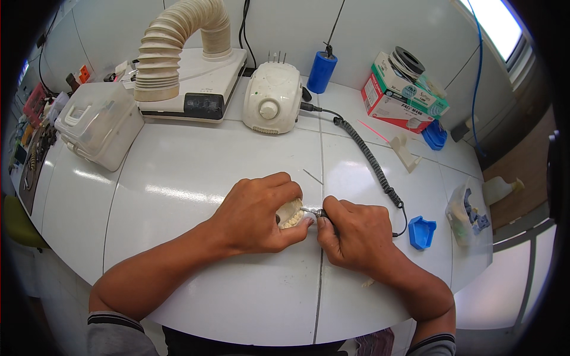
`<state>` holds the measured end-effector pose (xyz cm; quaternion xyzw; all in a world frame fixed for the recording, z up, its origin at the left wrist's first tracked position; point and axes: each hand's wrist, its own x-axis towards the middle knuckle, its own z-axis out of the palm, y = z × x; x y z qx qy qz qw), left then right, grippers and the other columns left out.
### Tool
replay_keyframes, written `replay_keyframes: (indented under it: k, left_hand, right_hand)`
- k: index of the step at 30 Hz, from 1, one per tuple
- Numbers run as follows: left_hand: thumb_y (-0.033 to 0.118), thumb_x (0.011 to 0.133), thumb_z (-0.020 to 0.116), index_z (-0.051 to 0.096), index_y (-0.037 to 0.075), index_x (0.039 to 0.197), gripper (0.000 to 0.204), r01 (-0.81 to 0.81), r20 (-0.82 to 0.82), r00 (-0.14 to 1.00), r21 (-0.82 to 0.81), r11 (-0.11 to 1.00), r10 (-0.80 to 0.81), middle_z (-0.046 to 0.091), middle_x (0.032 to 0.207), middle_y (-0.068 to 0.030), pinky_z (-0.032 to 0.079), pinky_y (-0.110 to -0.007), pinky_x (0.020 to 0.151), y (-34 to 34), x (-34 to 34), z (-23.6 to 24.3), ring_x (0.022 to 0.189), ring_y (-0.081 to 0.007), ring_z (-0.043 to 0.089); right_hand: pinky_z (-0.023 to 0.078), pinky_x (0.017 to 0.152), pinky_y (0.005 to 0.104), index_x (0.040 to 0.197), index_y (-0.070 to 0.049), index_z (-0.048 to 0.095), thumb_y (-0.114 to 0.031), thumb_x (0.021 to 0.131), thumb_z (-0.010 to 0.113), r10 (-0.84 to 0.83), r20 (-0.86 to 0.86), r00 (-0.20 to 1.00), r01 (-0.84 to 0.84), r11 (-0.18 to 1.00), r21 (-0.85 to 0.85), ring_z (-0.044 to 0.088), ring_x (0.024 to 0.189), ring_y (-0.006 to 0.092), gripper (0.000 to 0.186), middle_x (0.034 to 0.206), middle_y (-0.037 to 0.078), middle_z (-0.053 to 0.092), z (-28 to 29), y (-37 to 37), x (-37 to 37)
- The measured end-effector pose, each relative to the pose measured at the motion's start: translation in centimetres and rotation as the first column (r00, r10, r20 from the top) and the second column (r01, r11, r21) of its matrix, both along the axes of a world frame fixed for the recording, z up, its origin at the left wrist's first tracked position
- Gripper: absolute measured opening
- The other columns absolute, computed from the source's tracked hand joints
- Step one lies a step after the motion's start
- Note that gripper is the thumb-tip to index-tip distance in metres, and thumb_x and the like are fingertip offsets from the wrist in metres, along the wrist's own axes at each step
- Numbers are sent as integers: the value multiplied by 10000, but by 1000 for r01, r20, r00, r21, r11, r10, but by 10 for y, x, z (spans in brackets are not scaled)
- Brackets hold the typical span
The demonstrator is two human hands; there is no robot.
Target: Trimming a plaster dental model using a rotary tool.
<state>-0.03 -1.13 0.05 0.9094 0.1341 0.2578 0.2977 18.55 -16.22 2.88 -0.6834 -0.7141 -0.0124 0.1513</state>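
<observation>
My left hand [256, 215] is closed around a cream dental cast [290, 215], whose row of teeth faces up between thumb and fingers. In my right hand [358, 232] is a dark rotary handpiece [321, 213], gripped like a pen and pointing left. Its thin metal bit reaches the cast's edge; whether it touches I cannot tell. A coiled black cord [371, 155] links the handpiece side to a cream control unit [272, 99] with a round knob. Part of the cast is hidden by my left fingers.
A dust extractor [193, 89] with a ribbed hose [159, 50] stands at the back left, beside a lidded clear box [98, 121]. Blue trays [422, 232], stacked cartons [398, 95] and a plastic bin [463, 213] line the right. A thin metal rod [313, 177] lies beyond my hands.
</observation>
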Motion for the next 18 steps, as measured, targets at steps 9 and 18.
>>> replay_keyframes:
  k: [9,18]
  left_hand:
    - [294,815,846,743,-4,991,362,1,-9,1000,22,1000,-1,699,897,-127,568,-408,616,1,0,-1,705,-315,709]
    - [289,814,850,743,0,992,356,6,-1,1000,25,1000,-6,699,899,-130,566,-411,619,2,-1,-1,713,-316,711]
  right_hand:
    - [453,480,476,904,-69,610,-246,971,672,0,-7,1000,0,1000,-5,609,499,321,200,642,80,626,1,0,0]
    - [454,479,473,905,-70,616,-238,968,673,1,-7,1000,-1,1000,-4,610,499,318,189,641,79,626,2,1,-1]
